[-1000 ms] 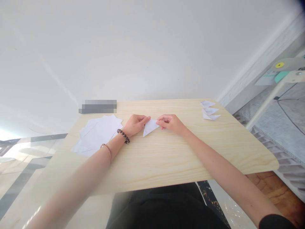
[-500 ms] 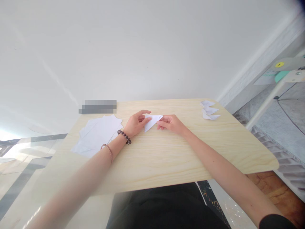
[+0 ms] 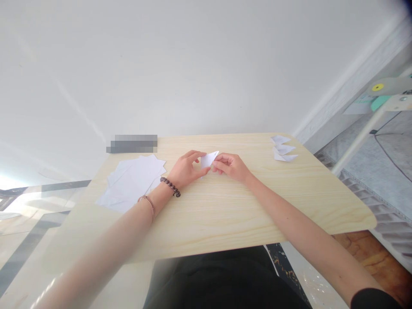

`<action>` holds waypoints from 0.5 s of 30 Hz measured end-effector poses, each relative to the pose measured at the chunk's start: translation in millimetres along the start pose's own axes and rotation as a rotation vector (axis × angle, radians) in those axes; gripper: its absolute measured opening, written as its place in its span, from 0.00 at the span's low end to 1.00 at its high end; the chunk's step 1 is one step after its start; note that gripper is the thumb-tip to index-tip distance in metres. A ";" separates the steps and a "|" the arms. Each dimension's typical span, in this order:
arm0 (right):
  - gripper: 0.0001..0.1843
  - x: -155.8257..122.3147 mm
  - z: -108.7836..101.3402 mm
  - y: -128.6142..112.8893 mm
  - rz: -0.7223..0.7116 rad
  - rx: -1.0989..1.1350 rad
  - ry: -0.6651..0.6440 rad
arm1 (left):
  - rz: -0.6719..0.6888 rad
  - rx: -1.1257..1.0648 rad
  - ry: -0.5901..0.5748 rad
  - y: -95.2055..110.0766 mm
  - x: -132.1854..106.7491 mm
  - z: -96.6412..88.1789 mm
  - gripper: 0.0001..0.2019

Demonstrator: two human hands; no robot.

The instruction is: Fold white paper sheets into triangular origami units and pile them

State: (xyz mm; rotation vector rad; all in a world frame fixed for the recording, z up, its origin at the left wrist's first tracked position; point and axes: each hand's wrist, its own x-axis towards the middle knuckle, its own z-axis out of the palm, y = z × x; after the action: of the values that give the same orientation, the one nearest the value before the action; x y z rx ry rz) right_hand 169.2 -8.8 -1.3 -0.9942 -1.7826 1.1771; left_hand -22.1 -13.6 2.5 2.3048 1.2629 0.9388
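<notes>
Left hand (image 3: 184,170), thumb slid to the near edge of the folded paper (image 3: 208,159) since half a second ago, holding it between thumb and fingers, right hand (image 3: 233,167) at its right edge, grip unclear, paper over the table (image 3: 225,219), between loose sheets (image 3: 133,178) and three folded pieces (image 3: 285,149).

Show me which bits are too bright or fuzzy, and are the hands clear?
In the head view, glare whitens the floor at the far left; in the same head view, the left forearm looks hazy and soft, while the left hand, right hand and folded paper look clearer; also in the head view, the top right corner goes dark.
</notes>
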 end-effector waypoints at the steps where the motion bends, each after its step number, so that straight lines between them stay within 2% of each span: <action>1: 0.11 -0.2 0.0 -0.5 -0.001 0.005 -0.011 | 0.003 -0.015 0.004 -0.5 0.2 0.2 0.20; 10: 0.12 0.9 0.2 2.0 0.008 -0.029 -0.010 | 0.011 -0.058 0.004 2.6 0.1 -1.5 0.18; 15: 0.09 2.8 5.8 1.0 0.012 -0.117 0.138 | 0.019 -0.062 0.032 2.4 -0.2 -1.2 0.19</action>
State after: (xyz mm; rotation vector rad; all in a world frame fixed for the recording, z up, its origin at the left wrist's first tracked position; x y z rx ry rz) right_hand 163.1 -8.0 -3.4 -1.1274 -1.7531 0.9959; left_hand -21.5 -15.1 4.6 2.2671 1.2092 1.0101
